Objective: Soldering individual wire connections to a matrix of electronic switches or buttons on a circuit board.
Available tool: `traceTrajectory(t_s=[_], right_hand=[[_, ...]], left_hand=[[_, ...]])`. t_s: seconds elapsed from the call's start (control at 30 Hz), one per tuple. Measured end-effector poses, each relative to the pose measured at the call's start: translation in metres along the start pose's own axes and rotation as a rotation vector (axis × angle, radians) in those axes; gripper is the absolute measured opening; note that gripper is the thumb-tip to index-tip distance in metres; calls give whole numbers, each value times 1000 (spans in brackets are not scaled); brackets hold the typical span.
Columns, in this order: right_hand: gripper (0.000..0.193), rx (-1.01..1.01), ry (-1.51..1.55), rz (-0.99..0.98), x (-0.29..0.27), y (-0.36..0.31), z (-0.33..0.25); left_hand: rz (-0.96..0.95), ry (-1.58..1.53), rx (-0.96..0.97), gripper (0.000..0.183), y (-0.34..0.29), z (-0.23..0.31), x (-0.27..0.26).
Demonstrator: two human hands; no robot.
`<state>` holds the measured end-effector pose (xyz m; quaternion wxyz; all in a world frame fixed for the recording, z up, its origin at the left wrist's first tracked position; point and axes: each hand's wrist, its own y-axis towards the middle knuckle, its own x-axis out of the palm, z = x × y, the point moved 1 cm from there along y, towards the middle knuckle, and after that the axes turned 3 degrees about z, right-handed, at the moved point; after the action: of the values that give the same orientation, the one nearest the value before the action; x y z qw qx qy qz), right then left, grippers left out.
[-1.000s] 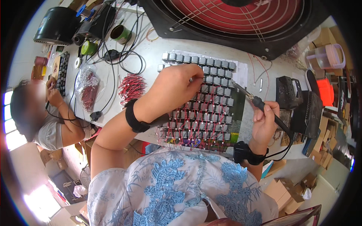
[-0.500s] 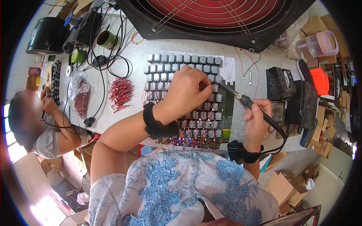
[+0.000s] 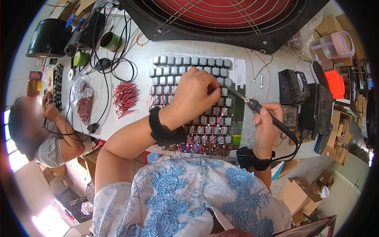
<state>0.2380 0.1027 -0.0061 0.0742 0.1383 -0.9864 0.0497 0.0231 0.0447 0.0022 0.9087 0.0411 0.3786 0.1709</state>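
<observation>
Dozens of little grey motors (image 3: 189, 71) sit in tidy rows on a dark board in the middle of the white workbench (image 3: 130, 130), each with thin red and dark leads trailing down toward the person's body. Looks like soldering is mid-go here: the right hand (image 3: 266, 124) is wrapped pen-style around a black soldering iron (image 3: 256, 108), fingers closed firmly on the handle, and the tip angles up-left to meet the right side of the grid, right by the fingertips of the other hand. The left hand (image 3: 195, 94) hovers over the upper middle rows, fingers pinched narrow on something tiny at that same spot, probably a wire or solder, but I honestly can't tell which since the knuckles hide it. Both wrists wear black bands. If I had to guess, the joint under the tip is the one being worked, and the next bit needs a steady hold on that lead while the tip stays put, then a careful hop to the neighbouring motor without snagging the leads. Off to the left lies a loose bundle of red wires (image 3: 125, 98), the iron's black stand (image 3: 293, 86) sits at right, a big red-grilled fan (image 3: 237, 15) looms at the top, and another person (image 3: 43, 130) works at the far left.
</observation>
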Motion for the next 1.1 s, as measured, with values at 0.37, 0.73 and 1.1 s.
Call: traceTrajectory(t_s=[0.37,0.73,1.1], right_hand=[[8,-43,-51,-13,-3,-1,4],[6,3,68,93,-2,-2,1],[7,30,132,144,-11,0,3]], left_hand=[[17,5,9,10,1,3,-1],[3,49,9,9,0,4,-1],[69,111,158,6,1,5,-1]])
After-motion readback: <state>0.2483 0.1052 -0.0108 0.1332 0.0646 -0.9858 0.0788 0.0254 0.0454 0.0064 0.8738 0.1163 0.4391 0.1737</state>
